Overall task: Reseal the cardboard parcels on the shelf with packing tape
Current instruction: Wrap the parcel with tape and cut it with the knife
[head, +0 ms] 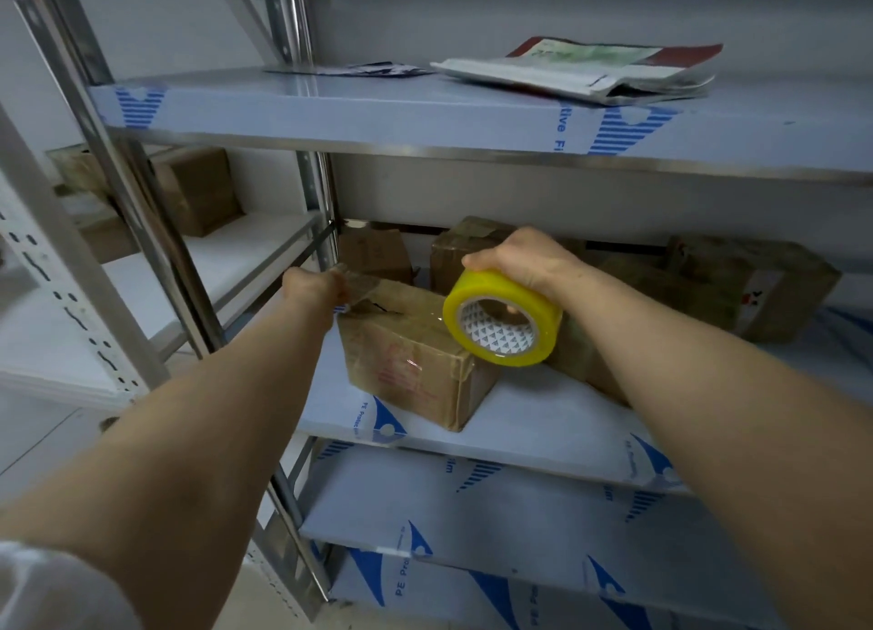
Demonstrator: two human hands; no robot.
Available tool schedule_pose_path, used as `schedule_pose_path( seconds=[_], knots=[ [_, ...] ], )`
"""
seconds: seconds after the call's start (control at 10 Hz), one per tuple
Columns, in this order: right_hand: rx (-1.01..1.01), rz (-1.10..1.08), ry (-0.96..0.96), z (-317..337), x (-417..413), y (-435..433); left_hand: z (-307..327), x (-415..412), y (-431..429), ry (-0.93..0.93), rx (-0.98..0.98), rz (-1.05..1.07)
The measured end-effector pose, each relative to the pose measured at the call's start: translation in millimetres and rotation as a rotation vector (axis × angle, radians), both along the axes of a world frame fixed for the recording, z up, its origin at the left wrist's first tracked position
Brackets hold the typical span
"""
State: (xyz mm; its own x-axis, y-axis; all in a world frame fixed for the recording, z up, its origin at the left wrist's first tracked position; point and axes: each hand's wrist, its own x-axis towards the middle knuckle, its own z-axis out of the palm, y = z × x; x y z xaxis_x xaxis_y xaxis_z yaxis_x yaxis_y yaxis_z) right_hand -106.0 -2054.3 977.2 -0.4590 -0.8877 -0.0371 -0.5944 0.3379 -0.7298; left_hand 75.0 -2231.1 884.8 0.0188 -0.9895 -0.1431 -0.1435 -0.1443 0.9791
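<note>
A brown cardboard parcel [411, 360] with red printing on its front sits near the front edge of the middle shelf [543, 426]. My right hand [524, 258] grips a yellow roll of packing tape [503, 320] just above the parcel's right top edge. A clear strip of tape stretches from the roll leftward across the parcel's top. My left hand [314, 287] pinches the free end of that strip at the parcel's far left corner. A dark gap shows in the parcel's top seam under the strip.
Several more cardboard parcels [751, 284] stand behind and to the right on the same shelf. Flat mail bags [590, 69] lie on the shelf above. A metal upright [326, 204] runs just left of my left hand. Other boxes [198, 190] sit on the neighbouring rack.
</note>
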Motion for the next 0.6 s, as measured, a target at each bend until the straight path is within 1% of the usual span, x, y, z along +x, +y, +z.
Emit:
schedule_pose_path(
  seconds=[0.2, 0.3, 0.4, 0.6],
  knots=[
    [0.095, 0.101, 0.239, 14.5, 6.9, -13.5, -4.3, -12.7, -12.9, -0.076, 0.017, -0.04],
    [0.142, 0.093, 0.212, 15.1, 6.0, -21.0, -5.8, -15.0, -12.8, -0.092, 0.023, -0.031],
    [0.155, 0.083, 0.17, 13.9, 2.4, -26.8, -10.2, -20.5, -17.6, -0.15, 0.064, -0.014],
    [0.173, 0.083, 0.138, 13.7, 0.8, -35.9, -15.7, -24.5, -15.2, -0.197, 0.128, -0.037]
  ],
)
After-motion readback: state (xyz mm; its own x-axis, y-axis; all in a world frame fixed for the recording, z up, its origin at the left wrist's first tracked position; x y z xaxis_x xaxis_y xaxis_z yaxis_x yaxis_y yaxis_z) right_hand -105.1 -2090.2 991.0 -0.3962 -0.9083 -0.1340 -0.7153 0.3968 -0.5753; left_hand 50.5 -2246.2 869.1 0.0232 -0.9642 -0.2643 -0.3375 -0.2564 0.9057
